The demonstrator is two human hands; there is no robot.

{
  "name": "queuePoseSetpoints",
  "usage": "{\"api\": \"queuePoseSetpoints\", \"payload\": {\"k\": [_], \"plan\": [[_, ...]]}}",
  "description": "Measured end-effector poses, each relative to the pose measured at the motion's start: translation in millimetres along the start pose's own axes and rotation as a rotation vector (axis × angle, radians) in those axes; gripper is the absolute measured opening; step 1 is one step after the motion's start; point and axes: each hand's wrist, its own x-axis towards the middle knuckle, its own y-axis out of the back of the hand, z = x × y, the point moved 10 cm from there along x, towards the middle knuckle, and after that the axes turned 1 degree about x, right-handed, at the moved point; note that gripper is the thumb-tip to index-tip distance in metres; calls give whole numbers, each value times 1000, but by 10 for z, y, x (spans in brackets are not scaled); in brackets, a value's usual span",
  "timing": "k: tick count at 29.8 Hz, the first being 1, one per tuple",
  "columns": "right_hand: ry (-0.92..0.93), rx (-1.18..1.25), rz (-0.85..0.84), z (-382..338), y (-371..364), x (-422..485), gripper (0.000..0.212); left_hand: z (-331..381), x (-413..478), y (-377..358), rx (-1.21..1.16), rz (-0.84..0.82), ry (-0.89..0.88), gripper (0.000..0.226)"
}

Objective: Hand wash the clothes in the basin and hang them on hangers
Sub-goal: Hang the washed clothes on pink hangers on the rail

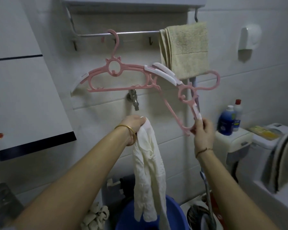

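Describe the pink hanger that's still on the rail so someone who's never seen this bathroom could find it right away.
Find the metal towel rail on the tiled wall, with a green towel draped at its right end. Near the rail's left end a pink hanger hangs by its hook, above the tap. Unlike the other pink hanger, gripped by the right hand, no hand touches it.

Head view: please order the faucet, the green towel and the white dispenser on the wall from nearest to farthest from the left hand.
From the left hand, which grips the white garment:
1. Faucet, just above the hand.
2. Green towel, up and to the right, hung over the rail.
3. White dispenser, far right on the wall.
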Motion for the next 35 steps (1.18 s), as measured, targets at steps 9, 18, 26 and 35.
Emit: {"api": "queuePoseSetpoints", "payload": {"k": [9, 18, 26, 35], "plan": [[-575, 783, -252, 700, -504, -935, 12, -122, 4, -352, 76, -70, -15, 23], [-319, 414, -366, 506, -664, -883, 6, -331, -27, -345, 44, -96, 66, 28], [-361, 44, -501, 798, -620, -985, 8, -191, 48, -155, 23, 13, -25, 24], [-290, 64, -609, 651, -692, -1014, 25, -216, 68, -71, 35, 34, -16, 21]]}}
